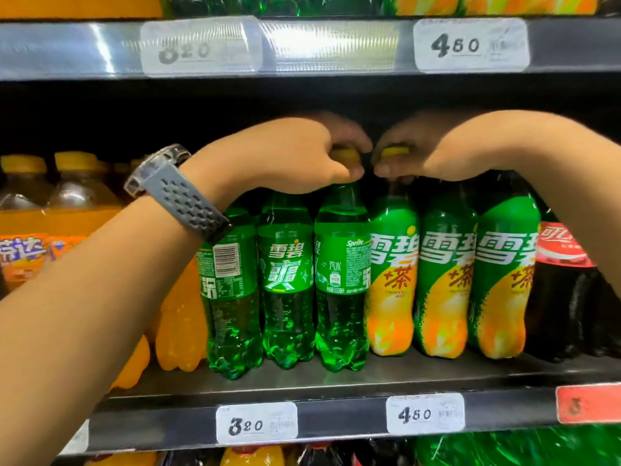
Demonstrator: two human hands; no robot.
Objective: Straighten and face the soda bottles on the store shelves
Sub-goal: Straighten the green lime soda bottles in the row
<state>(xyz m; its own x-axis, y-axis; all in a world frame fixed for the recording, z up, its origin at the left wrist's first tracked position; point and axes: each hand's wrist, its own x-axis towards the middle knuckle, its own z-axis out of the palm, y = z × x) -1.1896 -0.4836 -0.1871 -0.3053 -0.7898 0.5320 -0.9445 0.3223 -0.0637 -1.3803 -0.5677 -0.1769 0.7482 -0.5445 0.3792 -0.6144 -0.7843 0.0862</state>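
Three clear green Sprite bottles stand at the shelf front. The left one (232, 297) shows its barcode, the middle one (287, 290) faces forward, and the right one (341, 284) is turned to its small print. My left hand (302, 156) grips the yellow cap of that right bottle. Beside it stand three green-and-yellow Sprite tea bottles, logos forward. My right hand (406, 153) pinches the yellow cap of the nearest tea bottle (391, 284). The other two tea bottles (443, 287) (500, 284) stand under my right forearm.
Orange Fanta bottles (40, 230) fill the shelf to the left, and a dark cola bottle (561, 284) stands at the right. The shelf edge (336, 415) carries price tags reading 3.20 and 4.60. Another shelf (336, 48) hangs close above the caps.
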